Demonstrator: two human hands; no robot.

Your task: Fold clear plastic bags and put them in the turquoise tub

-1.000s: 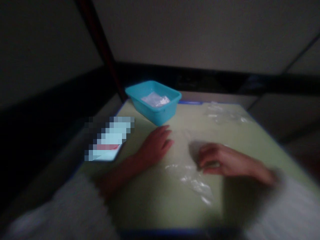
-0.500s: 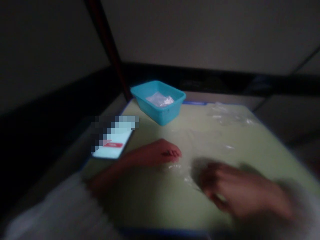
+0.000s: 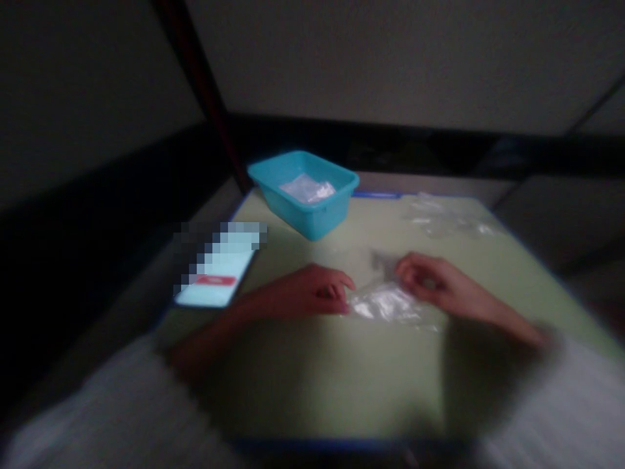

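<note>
A crinkled, shiny clear plastic bag [image 3: 385, 305] lies on the table between my hands. My left hand [image 3: 317, 292] rests at the bag's left end, thumb and lower fingers closed on its edge while the index finger sticks out a little. At the upper right of the bag, my right hand [image 3: 430, 280] has its fingers curled to the thumb in a pinch at the plastic. Blur and dim light hide the exact contact of the fingertips.
A turquoise basket [image 3: 312, 218] with clear plastic packets [image 3: 307, 189] inside stands at the back left. Left of my forearm lies a lit phone [image 3: 208, 293]. More crumpled clear plastic [image 3: 449, 218] lies at the back right of the yellow-green table [image 3: 342, 391], which has a blue edge.
My right hand has moved away from me, from the near right up to the bag's right side. The plastic looks more bunched between the hands. My left hand stays nearly in place.
</note>
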